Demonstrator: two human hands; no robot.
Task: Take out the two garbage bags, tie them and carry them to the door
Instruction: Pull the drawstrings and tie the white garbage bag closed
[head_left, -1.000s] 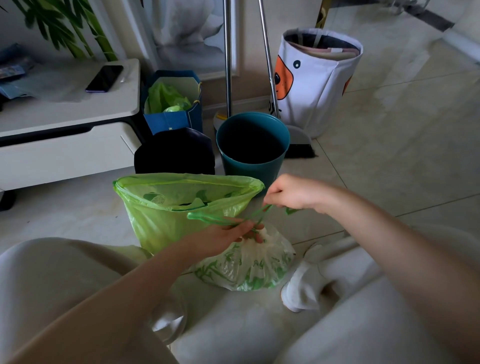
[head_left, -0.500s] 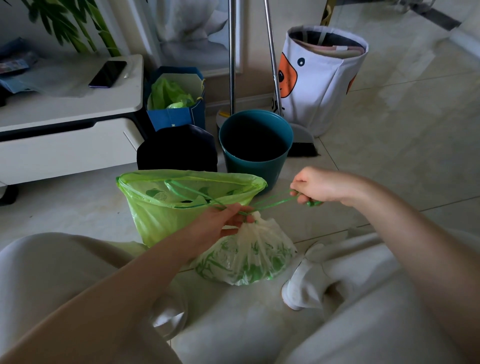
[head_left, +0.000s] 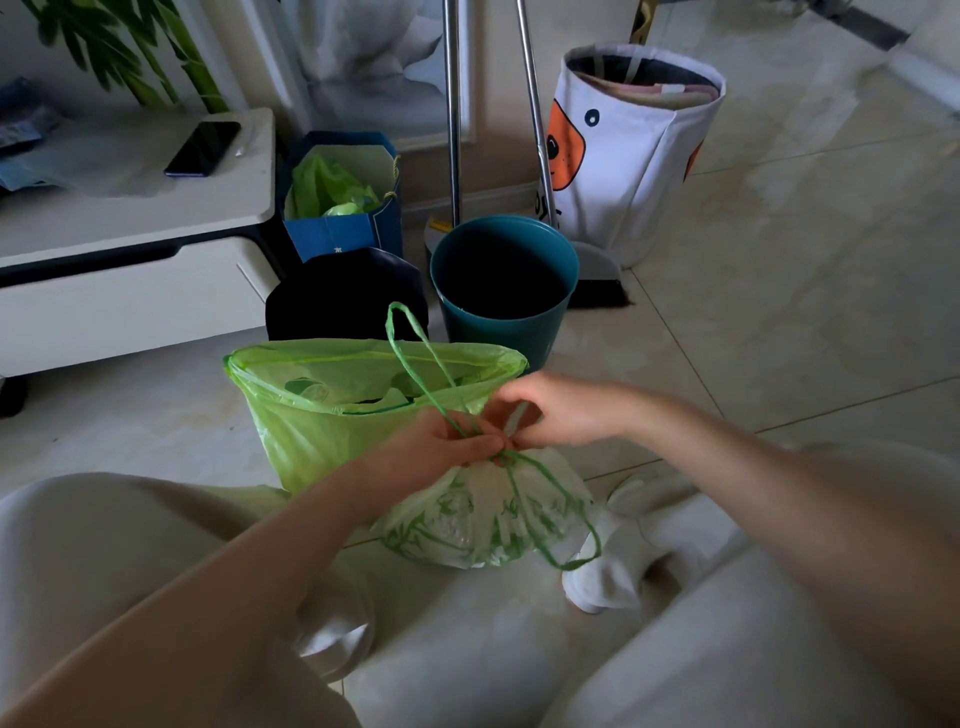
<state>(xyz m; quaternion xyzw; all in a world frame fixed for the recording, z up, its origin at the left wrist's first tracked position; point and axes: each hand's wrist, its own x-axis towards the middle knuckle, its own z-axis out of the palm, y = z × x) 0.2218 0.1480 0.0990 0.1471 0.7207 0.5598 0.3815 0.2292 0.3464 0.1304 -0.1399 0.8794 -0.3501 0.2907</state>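
Behind the open green bag (head_left: 332, 415) stand two bins (head_left: 504, 291), while both hands, left (head_left: 441, 452) and right (head_left: 550, 410), pinch the white bag's (head_left: 483, 514) green drawstring (head_left: 415, 353).

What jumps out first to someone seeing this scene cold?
Both hands, left hand and right hand, meet at centre, pinching the thin green drawstring at the neck of a small white-and-green plastic garbage bag. Behind it an open light-green plastic garbage bag stands on the floor, before an empty round teal bin.
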